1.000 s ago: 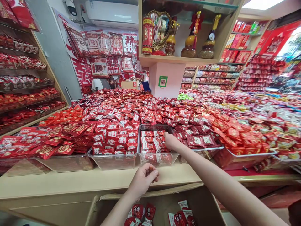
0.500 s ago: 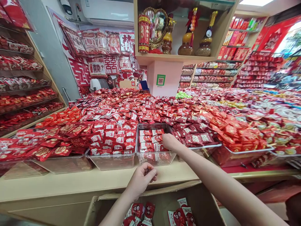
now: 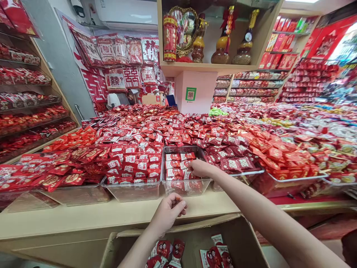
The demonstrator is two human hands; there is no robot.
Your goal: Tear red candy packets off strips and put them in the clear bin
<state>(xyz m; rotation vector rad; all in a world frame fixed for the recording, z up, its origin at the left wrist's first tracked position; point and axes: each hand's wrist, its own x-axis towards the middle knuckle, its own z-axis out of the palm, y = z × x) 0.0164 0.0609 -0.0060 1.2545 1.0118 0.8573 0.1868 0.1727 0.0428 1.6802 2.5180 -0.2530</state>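
My right hand reaches into a clear plastic bin, its fingers bent down and closed on a red-and-white wrapped candy at the right-hand column. Its fingertips are partly hidden. Rows of the same wrapped candies lie in that bin. Lower down, my left hand hovers between the bin and an open cardboard box. Its fingers are loosely curled, thumb against them, with nothing visible inside. Several red-and-white candies lie at the bottom of the box.
Heaped bins of red packets stand left of the bin, dark red packets to its right. The pale counter edge runs in front. Overhead, a wooden cabinet holds bottles. Stocked shelves rise at the left.
My right hand has shifted slightly left and down over the candies, with its fingers now more visible. My left hand has hardly moved.
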